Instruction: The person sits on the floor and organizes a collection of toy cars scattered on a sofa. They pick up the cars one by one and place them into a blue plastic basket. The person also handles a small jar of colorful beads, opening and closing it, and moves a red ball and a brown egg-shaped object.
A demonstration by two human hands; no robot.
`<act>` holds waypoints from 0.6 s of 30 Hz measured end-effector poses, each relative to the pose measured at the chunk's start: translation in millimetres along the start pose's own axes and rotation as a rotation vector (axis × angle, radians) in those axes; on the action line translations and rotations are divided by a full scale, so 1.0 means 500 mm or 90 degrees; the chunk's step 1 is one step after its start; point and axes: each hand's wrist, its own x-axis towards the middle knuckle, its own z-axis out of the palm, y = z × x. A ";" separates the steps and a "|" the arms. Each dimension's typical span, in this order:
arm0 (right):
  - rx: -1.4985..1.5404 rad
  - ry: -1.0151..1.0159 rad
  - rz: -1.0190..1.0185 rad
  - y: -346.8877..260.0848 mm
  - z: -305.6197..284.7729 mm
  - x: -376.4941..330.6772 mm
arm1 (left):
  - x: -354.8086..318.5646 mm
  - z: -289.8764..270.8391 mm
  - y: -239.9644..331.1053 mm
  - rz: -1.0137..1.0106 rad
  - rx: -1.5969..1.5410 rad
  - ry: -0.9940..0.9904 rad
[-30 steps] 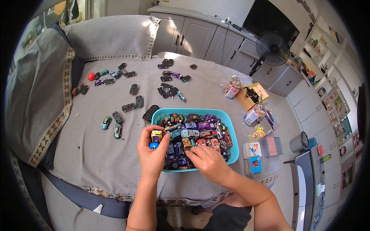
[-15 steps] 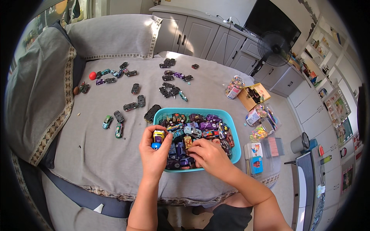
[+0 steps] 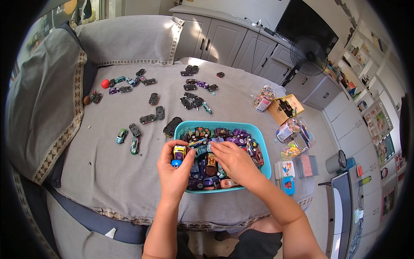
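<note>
My left hand (image 3: 173,170) is closed around toy cars at the left rim of a turquoise basket (image 3: 264,149). A yellow-and-purple toy car (image 3: 179,152) and a blue toy car (image 3: 176,163) show between its thumb and fingers. Over the middle of the basket, my right hand (image 3: 235,163) has its fingers bent together on a pale silver-blue toy car (image 3: 209,147), mostly hidden beneath them. A brown toy car with a patterned top (image 3: 211,160) lies just under that hand. Purple, orange and other toy cars fill the basket around it.
Several toy cars (image 3: 147,118) are spread over the grey-covered table, many wheels up. A red ball (image 3: 105,83) lies far left. On the right stand a jar of small colourful pieces (image 3: 264,98), a wooden box (image 3: 280,113) and a blue card box (image 3: 287,184). A black fan (image 3: 308,55) stands beyond.
My right hand has moved up and a little left within the basket, from the patterned brown car to the silver-blue one. The left hand keeps its hold.
</note>
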 end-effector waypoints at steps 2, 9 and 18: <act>-0.008 0.036 -0.006 -0.005 -0.005 0.003 | 0.000 -0.001 -0.002 0.003 0.001 0.005; 0.174 0.086 0.016 -0.048 -0.029 0.020 | 0.002 -0.006 -0.006 -0.028 -0.084 -0.012; 0.113 0.001 0.020 -0.043 -0.011 0.015 | 0.003 -0.008 0.000 -0.051 -0.099 -0.024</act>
